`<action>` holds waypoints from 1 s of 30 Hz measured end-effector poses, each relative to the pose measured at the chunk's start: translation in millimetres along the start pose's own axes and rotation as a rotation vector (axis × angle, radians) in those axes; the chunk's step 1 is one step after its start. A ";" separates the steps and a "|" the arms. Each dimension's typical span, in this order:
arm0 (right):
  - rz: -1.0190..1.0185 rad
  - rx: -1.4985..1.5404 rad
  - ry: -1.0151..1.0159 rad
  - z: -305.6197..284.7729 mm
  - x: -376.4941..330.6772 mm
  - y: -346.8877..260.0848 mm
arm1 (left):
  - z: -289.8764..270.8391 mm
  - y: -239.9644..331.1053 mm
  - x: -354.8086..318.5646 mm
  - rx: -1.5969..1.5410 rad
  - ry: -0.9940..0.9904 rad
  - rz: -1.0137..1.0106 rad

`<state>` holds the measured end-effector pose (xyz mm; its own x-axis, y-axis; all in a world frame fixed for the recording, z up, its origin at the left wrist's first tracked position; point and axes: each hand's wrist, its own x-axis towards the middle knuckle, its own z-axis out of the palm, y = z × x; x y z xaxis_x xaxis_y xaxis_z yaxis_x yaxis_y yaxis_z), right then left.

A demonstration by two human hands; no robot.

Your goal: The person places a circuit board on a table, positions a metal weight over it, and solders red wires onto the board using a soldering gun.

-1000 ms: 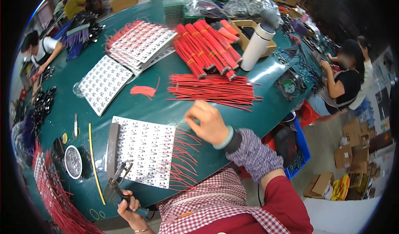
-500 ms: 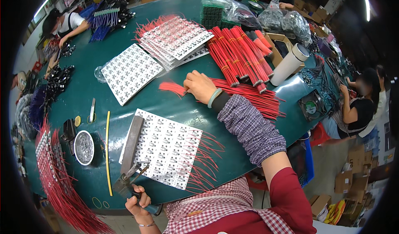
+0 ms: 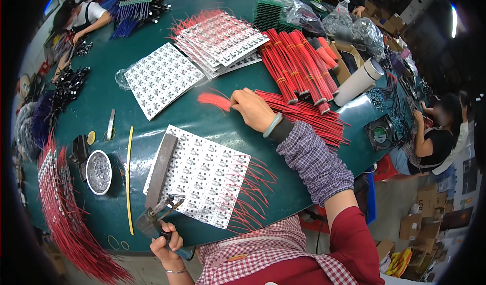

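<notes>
My left hand is wrapped round the dark handle of a soldering gun. Its metal tip reaches over the lower left part of a white circuit board sheet covered in rows of small components. Red wires fan out from the sheet's right side. A dark flat bar lies along the sheet's left side. Beyond the sheet, my right hand is closed on a bundle of thin red wires, whose ends stick out left of my fingers. More loose red wires lie to its right.
Stacked board sheets and a separate white sheet stack lie farther back. Banded red wire bundles, a white bottle and a small fan stand right. A white bowl and yellow strip are left. Co-workers sit around.
My right hand has shifted slightly right with the red wires, and its fingers remain closed. My left hand and the soldering gun keep nearly the same place over the sheet. The view has tilted slightly.
</notes>
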<state>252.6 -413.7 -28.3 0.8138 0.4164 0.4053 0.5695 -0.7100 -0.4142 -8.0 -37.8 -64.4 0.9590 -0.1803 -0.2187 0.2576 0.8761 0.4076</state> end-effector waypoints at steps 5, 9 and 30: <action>0.045 0.225 0.131 -9.3 -20.6 -37.4 | 1.2 2.3 1.8 0.017 -0.043 -0.013; 0.203 0.309 0.126 -15.6 -37.6 -60.3 | 2.5 4.3 3.2 0.015 -0.100 -0.023; 0.525 0.808 0.439 -0.5 -118.4 -80.7 | 6.1 9.0 6.1 0.048 -0.240 -0.176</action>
<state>110.3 -406.0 -42.5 0.9592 -0.1891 0.2102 0.1972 -0.0854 -0.9766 0.8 -33.7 -56.7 0.8983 -0.4328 -0.0762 0.4220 0.8012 0.4243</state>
